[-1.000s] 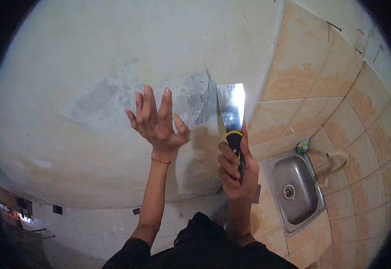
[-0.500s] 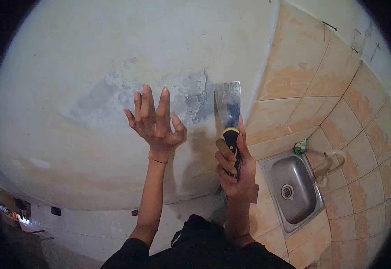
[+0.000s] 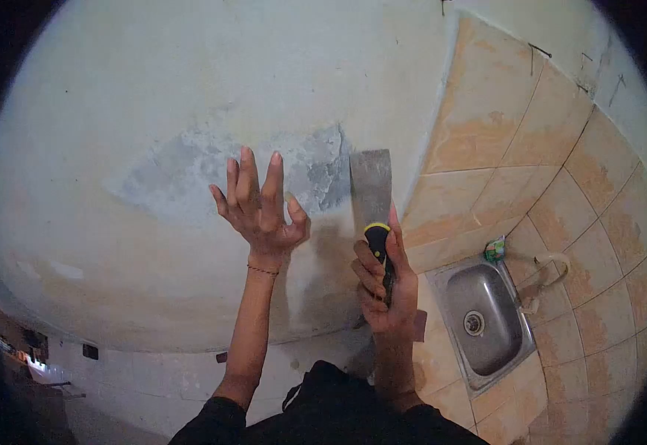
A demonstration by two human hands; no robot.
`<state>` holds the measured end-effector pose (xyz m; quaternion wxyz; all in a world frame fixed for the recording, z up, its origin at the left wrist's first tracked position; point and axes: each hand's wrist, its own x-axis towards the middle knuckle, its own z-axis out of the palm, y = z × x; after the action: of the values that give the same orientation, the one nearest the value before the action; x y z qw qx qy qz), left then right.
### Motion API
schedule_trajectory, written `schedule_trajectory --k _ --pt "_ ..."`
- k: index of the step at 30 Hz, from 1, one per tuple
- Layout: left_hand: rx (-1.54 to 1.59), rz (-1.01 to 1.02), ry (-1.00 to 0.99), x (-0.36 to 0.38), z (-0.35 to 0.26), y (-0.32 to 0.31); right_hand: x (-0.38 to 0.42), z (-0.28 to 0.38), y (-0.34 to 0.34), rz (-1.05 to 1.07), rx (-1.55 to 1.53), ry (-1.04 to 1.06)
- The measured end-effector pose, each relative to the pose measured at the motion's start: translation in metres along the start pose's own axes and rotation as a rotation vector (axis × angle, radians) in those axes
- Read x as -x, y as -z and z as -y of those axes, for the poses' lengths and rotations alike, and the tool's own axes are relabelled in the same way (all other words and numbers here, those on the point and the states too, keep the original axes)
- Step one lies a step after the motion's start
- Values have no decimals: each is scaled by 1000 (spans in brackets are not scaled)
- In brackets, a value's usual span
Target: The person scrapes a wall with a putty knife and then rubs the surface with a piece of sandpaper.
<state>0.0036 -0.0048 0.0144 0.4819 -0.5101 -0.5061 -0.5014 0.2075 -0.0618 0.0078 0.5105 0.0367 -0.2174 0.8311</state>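
My left hand [image 3: 262, 215] rests against the pale wall [image 3: 190, 67] with its fingers spread, over the lower part of a grey patch of peeled paint [image 3: 327, 174]. A thin dark band circles that wrist. My right hand [image 3: 390, 285] is wrapped round the black and yellow handle of a scraper [image 3: 372, 185]. The wide metal blade points up and stands just right of the patch's rough edge. Whether the blade touches the wall I cannot tell.
At the right, a metal sink [image 3: 483, 319] is set in a tiled counter [image 3: 442, 363]. A green packet [image 3: 495, 249] and a pale tap [image 3: 553, 267] are beside it. Orange-beige tiles [image 3: 479, 96] cover the wall there.
The scraper and my right hand have moved slightly down and left, and the blade now looks duller. My left hand keeps its place on the wall, as the view shifts a little.
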Motion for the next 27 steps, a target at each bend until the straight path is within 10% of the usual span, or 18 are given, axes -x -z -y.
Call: schedule_trajectory --k 27 --pt "12 12 1 4 1 1 -2 -1 -7 -37 65 40"
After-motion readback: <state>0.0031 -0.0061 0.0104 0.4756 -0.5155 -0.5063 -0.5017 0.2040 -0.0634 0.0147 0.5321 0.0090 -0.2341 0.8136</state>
